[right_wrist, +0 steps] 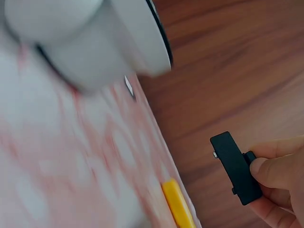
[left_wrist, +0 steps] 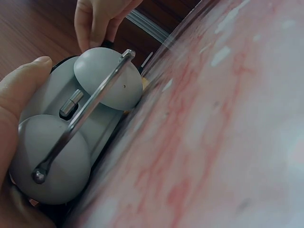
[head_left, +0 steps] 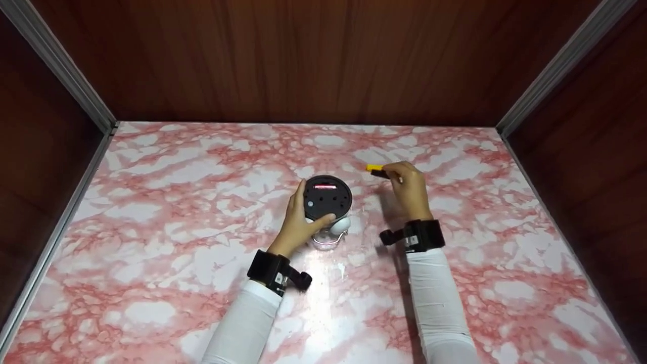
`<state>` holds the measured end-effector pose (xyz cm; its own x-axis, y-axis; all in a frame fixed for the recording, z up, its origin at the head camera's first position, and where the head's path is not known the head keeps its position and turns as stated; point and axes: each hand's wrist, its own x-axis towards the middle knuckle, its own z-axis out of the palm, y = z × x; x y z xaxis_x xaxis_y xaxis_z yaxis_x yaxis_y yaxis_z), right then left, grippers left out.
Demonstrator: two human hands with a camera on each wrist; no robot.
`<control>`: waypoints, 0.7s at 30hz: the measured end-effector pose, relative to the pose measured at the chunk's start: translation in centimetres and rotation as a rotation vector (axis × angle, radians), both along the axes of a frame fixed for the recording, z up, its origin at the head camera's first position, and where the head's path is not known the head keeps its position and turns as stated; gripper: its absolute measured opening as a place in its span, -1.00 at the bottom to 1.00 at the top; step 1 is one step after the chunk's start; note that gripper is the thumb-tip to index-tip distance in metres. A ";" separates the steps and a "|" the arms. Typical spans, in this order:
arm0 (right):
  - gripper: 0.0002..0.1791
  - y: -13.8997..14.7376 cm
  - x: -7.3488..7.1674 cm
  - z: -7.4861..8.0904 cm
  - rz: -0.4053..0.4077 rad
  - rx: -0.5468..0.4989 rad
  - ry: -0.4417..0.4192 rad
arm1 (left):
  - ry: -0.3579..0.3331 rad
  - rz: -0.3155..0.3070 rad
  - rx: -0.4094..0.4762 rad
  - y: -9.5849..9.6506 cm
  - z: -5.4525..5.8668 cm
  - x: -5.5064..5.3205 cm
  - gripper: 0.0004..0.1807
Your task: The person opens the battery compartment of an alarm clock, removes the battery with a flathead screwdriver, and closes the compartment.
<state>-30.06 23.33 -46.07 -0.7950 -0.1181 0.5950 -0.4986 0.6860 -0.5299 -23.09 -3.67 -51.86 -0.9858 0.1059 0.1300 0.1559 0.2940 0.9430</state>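
My left hand [head_left: 295,227] grips a white twin-bell alarm clock [left_wrist: 99,118], thumb on one side and fingers on the other. The clock's round black back [head_left: 327,205] faces up, and a slot in it shows a pinkish-red strip. Its two bells and metal handle point towards me. To the right, my right hand [head_left: 410,189] pinches a small black battery cover [right_wrist: 236,168] between thumb and fingers. A yellow stick-shaped piece [right_wrist: 178,204] lies on the table near that hand, partly cut off by the right wrist view's lower edge.
The pink-and-white marbled table [head_left: 151,242] carries everything. Dark wooden panels [head_left: 303,60] wall it in at the back and both sides, with grey metal strips at the corners. Each wrist wears a black camera band [head_left: 424,236] over a white sleeve.
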 end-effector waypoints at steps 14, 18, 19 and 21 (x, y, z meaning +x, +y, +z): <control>-0.85 5.9 -1.0 0.0 -0.110 0.042 -0.118 | 0.008 -0.002 0.008 -0.1 -0.1 0.0 0.26; -0.84 7.2 -1.2 0.0 -0.146 0.058 -0.170 | 0.008 0.003 0.006 -0.1 -0.1 0.1 0.25; -0.84 7.5 -1.3 -0.1 -0.153 0.061 -0.180 | 0.004 0.005 0.005 -0.1 -0.1 0.1 0.25; -0.84 8.0 -1.4 0.0 -0.164 0.070 -0.190 | 0.000 0.010 0.006 -0.1 0.0 0.1 0.26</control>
<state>-31.44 31.29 -46.10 -0.9036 -0.0135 0.4282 -0.2734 0.7877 -0.5521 -23.03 -3.73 -51.86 -0.9868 0.0951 0.1309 0.1532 0.2894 0.9449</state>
